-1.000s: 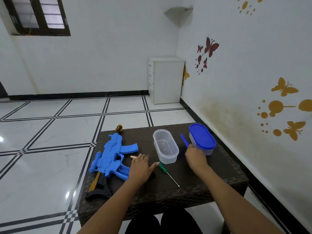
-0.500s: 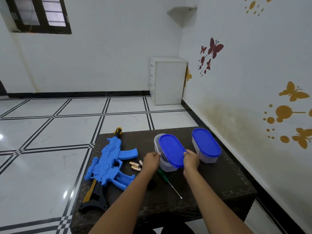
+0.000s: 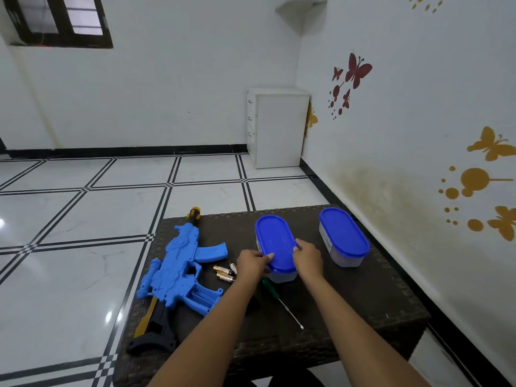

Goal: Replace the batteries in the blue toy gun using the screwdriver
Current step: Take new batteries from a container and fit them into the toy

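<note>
Head view: left hand [image 3: 252,262] and right hand [image 3: 308,255] grip container lid [image 3: 275,241].

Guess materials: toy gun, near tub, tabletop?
Toy gun: looks like moulded plastic, matte blue, with a black stock. Near tub: probably clear plastic body, glossy blue plastic lid. Tabletop: dark brown woven texture, wicker or rattan-like; real or synthetic unclear.
</note>
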The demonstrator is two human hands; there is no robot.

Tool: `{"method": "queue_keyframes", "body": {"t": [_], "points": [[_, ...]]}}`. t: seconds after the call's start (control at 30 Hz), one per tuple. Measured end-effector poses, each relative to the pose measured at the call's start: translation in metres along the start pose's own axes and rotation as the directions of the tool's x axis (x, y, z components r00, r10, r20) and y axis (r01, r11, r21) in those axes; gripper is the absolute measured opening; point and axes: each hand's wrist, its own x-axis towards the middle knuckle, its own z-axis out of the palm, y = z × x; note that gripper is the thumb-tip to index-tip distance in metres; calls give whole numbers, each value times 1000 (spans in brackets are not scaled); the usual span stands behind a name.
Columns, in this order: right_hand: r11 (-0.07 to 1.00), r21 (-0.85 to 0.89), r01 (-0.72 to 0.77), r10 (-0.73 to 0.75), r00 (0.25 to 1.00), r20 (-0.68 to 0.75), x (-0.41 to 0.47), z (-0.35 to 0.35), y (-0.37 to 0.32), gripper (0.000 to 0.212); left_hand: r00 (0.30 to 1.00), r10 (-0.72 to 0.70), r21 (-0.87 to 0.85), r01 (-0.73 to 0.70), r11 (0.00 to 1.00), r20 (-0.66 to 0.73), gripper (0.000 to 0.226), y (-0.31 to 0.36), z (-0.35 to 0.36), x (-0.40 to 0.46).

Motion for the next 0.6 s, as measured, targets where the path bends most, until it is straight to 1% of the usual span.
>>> {"method": "queue_keyframes", "body": {"t": [0.07, 0.13, 0.23, 0.3, 0.37, 0.43, 0.5, 0.57, 0.6], "points": [[999, 33, -37, 36, 998, 53, 7, -6, 0, 40, 998, -60, -38, 60, 997, 17, 30, 2, -2, 1], [989, 73, -128, 121, 988, 100, 16, -12, -2, 43, 994, -106, -47, 107, 993, 27, 31, 2, 0, 5], [968, 90, -234, 213, 958, 191, 28, -18, -11, 42, 993, -119, -53, 120, 991, 27, 30, 4, 2, 11], [966, 43, -256, 239, 941, 240, 29, -25, -17, 40, 989, -142, -55, 144, 988, 40, 31, 5, 3, 12], [970, 15, -243, 230, 936, 265, 32, -27, -19, 37, 984, -165, -49, 168, 985, 63, 39, 7, 3, 17], [969, 94, -227, 193, 941, 279, 40, -25, -23, 28, 984, -169, -63, 173, 983, 63, 48, 10, 3, 28], [952, 206, -225, 175, 956, 234, 54, -17, -30, 16, 986, -165, -169, 165, 972, 14, 47, 16, 0, 42], [917, 316, -244, 187, 961, 202, 69, -6, -37, 29, 985, -173, -305, 156, 939, -29, 42, 27, -1, 54], [906, 337, -256, 193, 958, 211, 74, -2, -42, 33, 982, -186, -367, 166, 915, -20, 43, 31, -1, 64]]}}
